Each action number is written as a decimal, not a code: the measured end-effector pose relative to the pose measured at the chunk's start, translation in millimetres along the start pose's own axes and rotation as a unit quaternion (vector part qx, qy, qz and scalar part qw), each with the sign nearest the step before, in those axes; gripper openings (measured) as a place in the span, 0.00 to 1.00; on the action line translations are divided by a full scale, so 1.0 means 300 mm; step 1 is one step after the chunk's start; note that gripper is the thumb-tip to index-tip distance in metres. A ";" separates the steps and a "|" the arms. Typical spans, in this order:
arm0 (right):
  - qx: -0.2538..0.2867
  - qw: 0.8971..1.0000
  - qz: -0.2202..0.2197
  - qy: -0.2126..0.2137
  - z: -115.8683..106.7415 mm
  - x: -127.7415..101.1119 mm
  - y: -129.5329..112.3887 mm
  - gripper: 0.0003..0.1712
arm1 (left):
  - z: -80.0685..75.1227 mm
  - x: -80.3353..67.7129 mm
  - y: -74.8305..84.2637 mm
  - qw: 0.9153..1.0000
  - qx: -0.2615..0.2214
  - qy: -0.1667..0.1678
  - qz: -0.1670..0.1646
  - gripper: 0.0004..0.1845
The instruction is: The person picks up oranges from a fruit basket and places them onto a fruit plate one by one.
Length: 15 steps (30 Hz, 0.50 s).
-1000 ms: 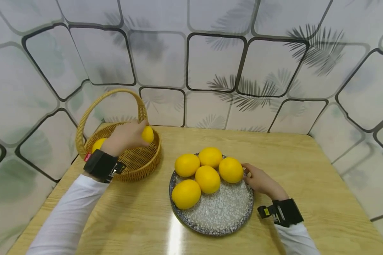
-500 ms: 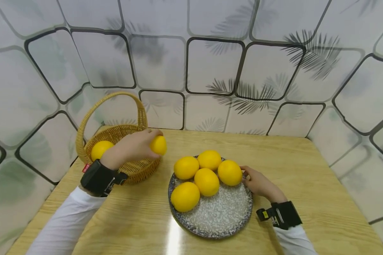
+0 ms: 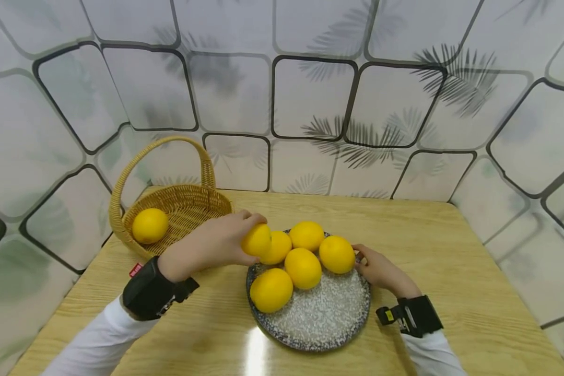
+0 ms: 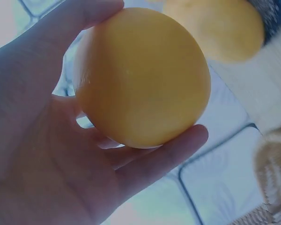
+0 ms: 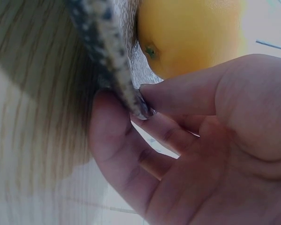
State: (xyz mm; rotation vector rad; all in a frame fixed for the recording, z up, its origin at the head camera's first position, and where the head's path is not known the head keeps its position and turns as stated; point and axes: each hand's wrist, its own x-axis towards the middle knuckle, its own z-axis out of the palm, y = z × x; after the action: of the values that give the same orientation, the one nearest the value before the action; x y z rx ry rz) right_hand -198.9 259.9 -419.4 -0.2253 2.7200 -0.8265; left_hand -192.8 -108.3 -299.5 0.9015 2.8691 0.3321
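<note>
**Lemon held over the plate's near-left edge**

Nearest the camera, the speckled plate (image 3: 319, 324) sits on the wooden counter (image 3: 451, 250), with five lemons crowded on its far half. The closest of them, the front lemon (image 3: 271, 290), lies with its long axis running roughly left to right.

The right hand (image 3: 380, 270) pinches the plate's right rim, thumb on top and fingers (image 5: 126, 164) curled beneath, touching the rim just beside the right-hand lemon (image 3: 337, 254).

The left hand (image 3: 211, 243) is wrapped around the held lemon (image 3: 256, 239), fingers over its top and thumb underneath, holding it in the air above the plate's left edge, just in front of another fruit. In the left wrist view this held lemon (image 4: 143, 77) looks nearly round, so its long axis is hard to judge; it seems to point away from the palm, toward the plate.

Farther back on the left stands the wicker basket (image 3: 188, 203), handle upright, one basket lemon (image 3: 150, 225) inside. Patterned wall panels (image 3: 310, 94) rise behind.
</note>
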 end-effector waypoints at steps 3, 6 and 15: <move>0.002 1.000 0.000 0.000 -0.001 -0.002 -0.002 0.30 | 0.008 -0.009 0.051 1.000 0.005 -0.003 0.016 0.41; 0.003 1.000 -0.001 -0.001 -0.001 -0.003 -0.003 0.30 | 0.014 -0.013 0.099 0.999 0.009 -0.011 0.036 0.41; -0.005 1.000 -0.005 0.003 0.001 -0.004 0.002 0.30 | 0.048 -0.025 0.180 0.993 0.051 0.005 0.105 0.39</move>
State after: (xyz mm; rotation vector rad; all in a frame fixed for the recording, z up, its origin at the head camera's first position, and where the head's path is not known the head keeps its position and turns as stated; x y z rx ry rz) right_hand -197.8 260.6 -419.7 -0.2392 2.7313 -0.8174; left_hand -154.4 -66.9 -300.1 1.2269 2.8275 0.2093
